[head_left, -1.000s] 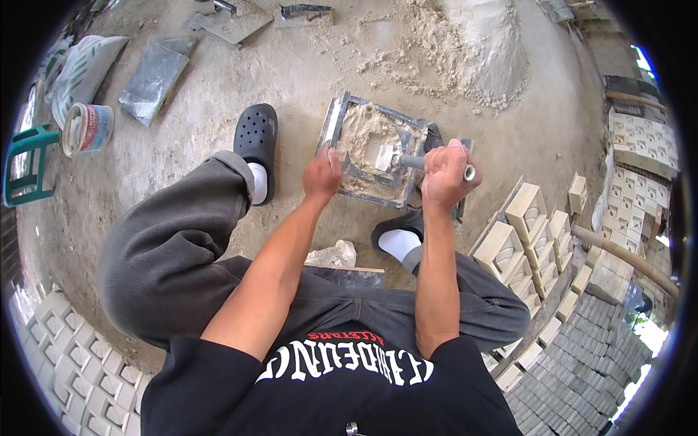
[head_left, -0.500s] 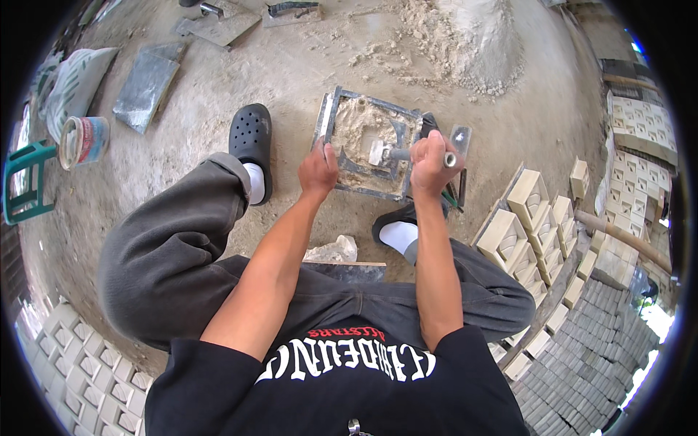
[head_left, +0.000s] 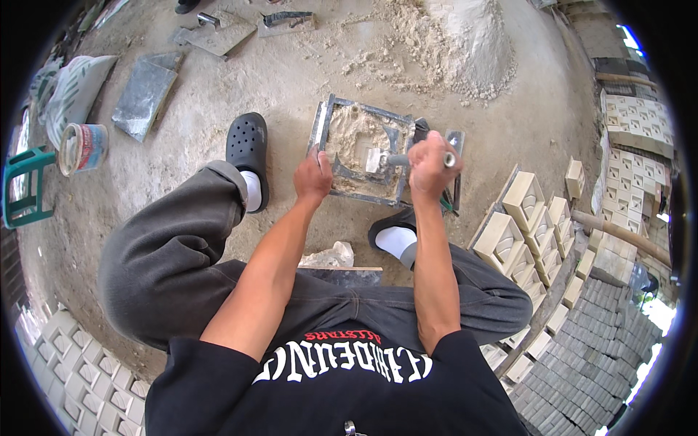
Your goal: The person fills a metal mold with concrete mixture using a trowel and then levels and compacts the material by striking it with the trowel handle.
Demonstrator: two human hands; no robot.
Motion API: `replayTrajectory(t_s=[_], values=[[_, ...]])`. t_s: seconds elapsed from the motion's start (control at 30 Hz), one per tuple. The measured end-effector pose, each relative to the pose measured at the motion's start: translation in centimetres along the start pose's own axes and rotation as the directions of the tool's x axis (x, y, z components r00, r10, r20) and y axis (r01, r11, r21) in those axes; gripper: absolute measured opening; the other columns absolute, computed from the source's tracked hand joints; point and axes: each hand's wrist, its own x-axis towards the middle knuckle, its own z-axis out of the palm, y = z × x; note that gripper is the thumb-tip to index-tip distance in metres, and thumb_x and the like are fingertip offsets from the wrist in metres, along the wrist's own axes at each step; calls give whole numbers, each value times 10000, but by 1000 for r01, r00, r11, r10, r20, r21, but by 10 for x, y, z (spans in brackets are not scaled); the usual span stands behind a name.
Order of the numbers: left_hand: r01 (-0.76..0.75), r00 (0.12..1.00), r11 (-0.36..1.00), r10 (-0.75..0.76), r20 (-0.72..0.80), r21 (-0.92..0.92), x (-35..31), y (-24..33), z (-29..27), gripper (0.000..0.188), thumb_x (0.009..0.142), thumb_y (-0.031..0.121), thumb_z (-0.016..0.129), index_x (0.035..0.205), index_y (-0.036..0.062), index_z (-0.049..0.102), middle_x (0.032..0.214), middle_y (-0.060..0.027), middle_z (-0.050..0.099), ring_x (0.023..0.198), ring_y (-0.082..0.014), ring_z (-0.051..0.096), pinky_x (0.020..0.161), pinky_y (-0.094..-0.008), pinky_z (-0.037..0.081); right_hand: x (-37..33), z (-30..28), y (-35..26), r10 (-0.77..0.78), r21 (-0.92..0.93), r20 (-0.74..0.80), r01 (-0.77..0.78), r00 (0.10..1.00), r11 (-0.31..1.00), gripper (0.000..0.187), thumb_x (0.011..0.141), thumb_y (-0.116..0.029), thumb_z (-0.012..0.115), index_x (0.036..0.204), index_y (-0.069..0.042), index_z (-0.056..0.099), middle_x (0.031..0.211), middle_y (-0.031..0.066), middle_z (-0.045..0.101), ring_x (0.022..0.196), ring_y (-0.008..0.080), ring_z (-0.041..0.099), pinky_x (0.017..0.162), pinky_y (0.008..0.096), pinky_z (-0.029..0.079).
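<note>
On the ground between my feet sits a square metal mould, partly filled with pale, crumbly mix around dark inner shapes. My left hand is closed on the near left corner of its frame. In my right hand, the fingers wrap round a pipe-handled tamper. Its pale, caked head is down inside the mould, against the mix, and the hollow handle end sticks out past my fist. Just right of the mould, partly behind my right hand, lies a flat metal piece.
Beyond the mould rises a heap of grey-white powder. Trowels, a metal plate, a bucket and a green stool stand to the left. Cast blocks line the right, and a pale lump lies near my lap.
The view has shifted slightly, so the mould sits a little lower in it. Both hands keep their holds, and the tamper's head stays in nearly the same spot inside the mould.
</note>
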Motion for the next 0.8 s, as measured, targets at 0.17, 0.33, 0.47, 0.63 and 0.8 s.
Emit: replayTrajectory(t_s=[0.17,0.33,0.47,0.63,0.8], values=[[57,994,998,-60,86,38,3,4,-4,433,977,350,377,1271,99,571,955,-247,679,883,-460,637,790,-537,489,-5,-7,-18,-13,156,5,12,1000,988,415,912,-110,529,515,-27,447,470,23,458,414,101,407,418,282,306],[-7,1000,1000,7,0,-1,1,-3,1,451,975,363,374,1281,92,566,947,-245,682,861,-463,642,780,-547,489,0,-10,-2,16,57,-31,-14,999,998,416,916,-104,531,531,-88,373,480,8,360,380,108,334,397,301,305],[34,998,999,-36,55,36,0,-2,-2,457,974,361,371,1279,81,565,941,-250,681,860,-464,643,791,-546,487,1,-11,-22,-6,133,-11,8,1000,991,423,928,-119,517,536,-89,362,478,7,347,392,104,336,403,299,298],[28,998,999,-30,58,45,3,5,-4,462,972,367,374,1274,77,570,935,-258,679,857,-470,640,799,-550,484,-12,-9,6,-70,-72,19,72,997,995,410,924,-114,521,536,-66,395,475,20,384,400,110,361,412,296,312],[20,999,999,-22,44,44,5,1,-1,459,968,363,376,1258,75,583,930,-263,675,854,-469,639,794,-554,482,-5,-12,-7,-31,22,-6,31,1000,999,414,924,-119,531,538,-69,391,483,22,398,403,111,365,417,297,306]])
